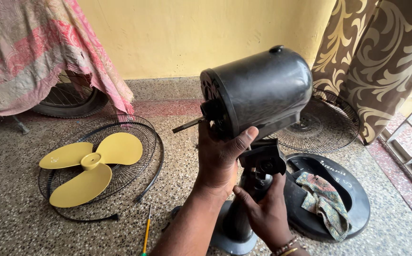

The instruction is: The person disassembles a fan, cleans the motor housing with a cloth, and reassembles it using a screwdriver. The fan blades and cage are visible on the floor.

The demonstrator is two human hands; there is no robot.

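Right hand (265, 211) sat nearest the lens, bangles on the wrist, fingers wrapped tight round the fan's black neck (259, 167) just under the tilt joint. Left hand (220, 159) came up beside it with the palm cupped against the front underside of the motor housing (262, 90), thumb pressed on the casing, so it was gripping that too. Below them the stand (236, 227) ran down to a grey base on the speckled floor (16, 213). A yellow-handled screwdriver (146, 234) lay on the floor just left of the base. Off to the right a black rear cover (353, 199) lay flat with a grubby patterned rag (326, 199) in it. Further left the yellow blade (90, 166) rested on one wire grille (144, 137), loose rim ring trailing out beside it. The motor itself was held up tilted, bare shaft (188, 125) poking left. Behind it the second grille (324, 125) lay by the patterned curtain (371, 61). At the back left, a pink cloth (30, 52) draped over something with a wheel under it, against the yellow wall (191, 33).
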